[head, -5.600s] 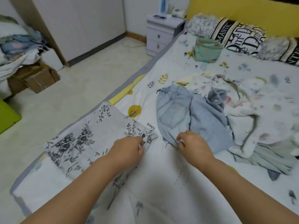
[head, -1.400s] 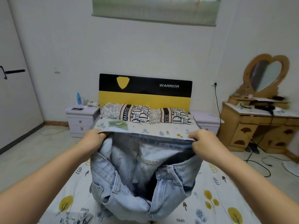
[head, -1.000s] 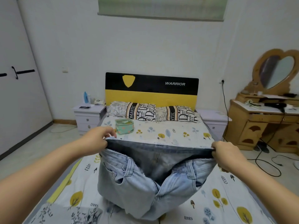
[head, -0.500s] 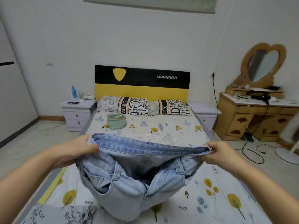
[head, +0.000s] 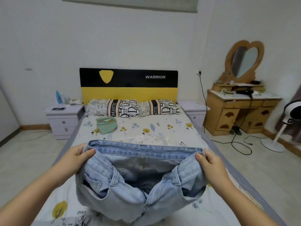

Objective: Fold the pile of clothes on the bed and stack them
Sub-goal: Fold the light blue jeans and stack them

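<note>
The jeans (head: pixel 140 180) are held in the air over the foot end of the bed (head: pixel 146 129), directly ahead of the person and centred between both arms. The waistband (head: pixel 143 149) runs left to right, stretched level between the two hands; this is the garment's short axis. The long axis, waist to hem, hangs downward and toward the person, with the legs bunched below the seat and the lower cloth dropping out of view at the bottom edge, apparently reaching the bedsheet.

The left hand (head: pixel 76 157) is closed on the left end of the waistband, thumb on top and fingers curled beneath. The right hand (head: pixel 210 162) is closed on the right end in a matching pinch. Both hands are level and about equally far from the body, so neither is the nearer one.

Judgement: the garment is being shaken straight before folding. The coming fold likely turns on the centre seam, bringing one hand across to the other.

A teal pouch (head: pixel 106 125) sits well beyond the jeans near the pillows (head: pixel 133 107). Pale garments (head: pixel 151 139) lie just behind the waistband.
</note>
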Demonstrator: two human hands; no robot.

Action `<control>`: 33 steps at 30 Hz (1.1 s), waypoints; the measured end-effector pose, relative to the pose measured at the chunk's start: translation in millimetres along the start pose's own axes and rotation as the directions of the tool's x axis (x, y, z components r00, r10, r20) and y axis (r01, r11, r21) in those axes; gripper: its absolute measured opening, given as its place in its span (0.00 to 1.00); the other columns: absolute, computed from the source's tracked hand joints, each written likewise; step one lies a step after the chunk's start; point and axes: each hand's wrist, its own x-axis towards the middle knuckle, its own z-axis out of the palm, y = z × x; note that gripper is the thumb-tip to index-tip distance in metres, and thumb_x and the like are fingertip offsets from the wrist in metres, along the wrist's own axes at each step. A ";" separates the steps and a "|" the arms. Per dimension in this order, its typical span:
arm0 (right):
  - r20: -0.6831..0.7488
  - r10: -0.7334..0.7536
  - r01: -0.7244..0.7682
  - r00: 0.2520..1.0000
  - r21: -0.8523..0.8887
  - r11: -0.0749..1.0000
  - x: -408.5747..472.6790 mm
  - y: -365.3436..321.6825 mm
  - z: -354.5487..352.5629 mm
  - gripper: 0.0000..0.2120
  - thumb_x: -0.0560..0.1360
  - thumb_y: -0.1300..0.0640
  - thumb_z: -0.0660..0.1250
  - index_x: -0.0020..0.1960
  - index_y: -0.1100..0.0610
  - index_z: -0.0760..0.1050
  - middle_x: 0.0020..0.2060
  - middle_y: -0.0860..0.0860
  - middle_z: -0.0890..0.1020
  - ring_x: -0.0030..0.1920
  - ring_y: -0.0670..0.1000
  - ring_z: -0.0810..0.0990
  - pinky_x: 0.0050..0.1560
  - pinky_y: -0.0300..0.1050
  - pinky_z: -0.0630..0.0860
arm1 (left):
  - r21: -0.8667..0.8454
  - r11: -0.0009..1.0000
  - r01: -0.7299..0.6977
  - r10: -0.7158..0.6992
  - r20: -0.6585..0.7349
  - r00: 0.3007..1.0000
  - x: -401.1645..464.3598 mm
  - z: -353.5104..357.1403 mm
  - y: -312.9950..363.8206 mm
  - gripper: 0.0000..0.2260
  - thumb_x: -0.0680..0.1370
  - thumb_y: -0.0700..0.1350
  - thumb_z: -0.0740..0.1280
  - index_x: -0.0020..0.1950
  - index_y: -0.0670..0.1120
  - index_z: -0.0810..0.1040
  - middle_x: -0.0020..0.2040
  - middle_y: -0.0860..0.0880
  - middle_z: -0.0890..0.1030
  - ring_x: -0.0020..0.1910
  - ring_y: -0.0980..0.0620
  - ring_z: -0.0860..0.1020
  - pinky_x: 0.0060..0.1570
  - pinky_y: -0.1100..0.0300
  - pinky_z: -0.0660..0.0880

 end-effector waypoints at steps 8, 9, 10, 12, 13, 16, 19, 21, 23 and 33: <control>-0.231 -0.172 0.206 0.958 0.134 0.969 -7.0 -34.3 -69.3 0.19 0.77 0.57 0.64 0.30 0.58 0.61 0.25 0.50 0.64 0.27 0.44 0.62 0.29 0.42 0.59 | -0.073 0.950 -0.304 0.290 -0.157 0.944 -22.0 16.1 101.3 0.11 0.79 0.41 0.62 0.43 0.53 0.81 0.38 0.51 0.84 0.37 0.54 0.81 0.41 0.57 0.78; -0.246 -0.188 0.229 0.951 0.153 0.961 -8.8 -40.6 -83.4 0.19 0.77 0.57 0.64 0.30 0.57 0.61 0.25 0.50 0.64 0.27 0.43 0.61 0.28 0.41 0.59 | -0.096 0.939 -0.331 0.313 -0.162 0.936 -27.5 21.2 116.6 0.11 0.79 0.42 0.62 0.42 0.53 0.81 0.37 0.52 0.84 0.34 0.57 0.81 0.37 0.61 0.79; -0.262 -0.203 0.251 0.943 0.168 0.953 -10.5 -46.9 -98.1 0.19 0.77 0.57 0.64 0.30 0.57 0.61 0.25 0.49 0.64 0.26 0.43 0.61 0.28 0.40 0.58 | -0.117 0.929 -0.350 0.328 -0.169 0.929 -33.2 27.3 131.9 0.11 0.79 0.42 0.62 0.41 0.52 0.81 0.35 0.52 0.84 0.32 0.58 0.81 0.33 0.65 0.78; -0.289 -0.227 0.290 0.930 0.196 0.937 -14.7 -59.8 -128.2 0.19 0.77 0.57 0.64 0.30 0.58 0.63 0.25 0.50 0.65 0.27 0.43 0.62 0.27 0.39 0.59 | -0.136 0.914 -0.382 0.355 -0.185 0.916 -45.3 40.5 161.3 0.10 0.80 0.41 0.61 0.42 0.49 0.79 0.33 0.55 0.83 0.29 0.61 0.80 0.29 0.69 0.76; -0.298 -0.238 0.307 0.924 0.211 0.928 -17.3 -65.9 -142.7 0.18 0.77 0.57 0.64 0.31 0.60 0.65 0.26 0.51 0.66 0.28 0.43 0.63 0.28 0.39 0.60 | -0.131 0.907 -0.399 0.371 -0.196 0.908 -51.9 46.0 175.0 0.09 0.80 0.41 0.60 0.42 0.49 0.78 0.31 0.56 0.83 0.28 0.62 0.79 0.29 0.70 0.75; -0.321 -0.273 0.358 0.907 0.245 0.901 -26.3 -81.3 -183.1 0.18 0.78 0.56 0.63 0.34 0.67 0.69 0.29 0.55 0.68 0.31 0.49 0.66 0.32 0.42 0.63 | -0.115 0.887 -0.448 0.415 -0.230 0.880 -74.6 55.4 210.9 0.10 0.81 0.41 0.59 0.42 0.48 0.76 0.30 0.58 0.82 0.27 0.63 0.78 0.30 0.71 0.75; -0.323 -0.312 0.405 0.893 0.277 0.871 -35.2 -91.8 -218.5 0.21 0.77 0.53 0.64 0.38 0.71 0.69 0.32 0.57 0.72 0.34 0.52 0.68 0.34 0.53 0.67 | -0.086 0.859 -0.504 0.464 -0.284 0.839 -99.1 63.6 240.3 0.10 0.81 0.42 0.58 0.42 0.48 0.75 0.28 0.60 0.81 0.26 0.64 0.77 0.29 0.73 0.74; -0.318 -0.321 0.419 0.892 0.314 0.852 -39.6 -96.6 -237.5 0.24 0.74 0.48 0.65 0.42 0.72 0.70 0.35 0.59 0.75 0.37 0.53 0.71 0.38 0.61 0.72 | -0.075 0.841 -0.535 0.493 -0.299 0.817 -110.7 71.2 257.1 0.10 0.81 0.43 0.58 0.42 0.48 0.74 0.29 0.61 0.81 0.27 0.64 0.77 0.30 0.73 0.74; -0.319 -0.329 0.432 0.889 0.344 0.834 -40.7 -97.7 -251.7 0.24 0.72 0.46 0.65 0.42 0.71 0.71 0.36 0.60 0.76 0.37 0.54 0.72 0.39 0.63 0.74 | -0.068 0.841 -0.536 0.496 -0.299 0.815 -114.9 79.4 269.0 0.09 0.81 0.43 0.58 0.43 0.49 0.75 0.30 0.61 0.81 0.28 0.64 0.78 0.31 0.72 0.76; -0.293 -0.210 0.308 0.933 0.344 0.887 -6.3 -10.9 -252.2 0.22 0.77 0.53 0.64 0.41 0.74 0.68 0.35 0.57 0.73 0.36 0.52 0.68 0.39 0.50 0.66 | -0.075 0.927 -0.368 0.350 -0.184 0.918 -58.4 158.6 227.1 0.10 0.81 0.43 0.60 0.41 0.47 0.75 0.28 0.58 0.80 0.27 0.62 0.75 0.34 0.63 0.73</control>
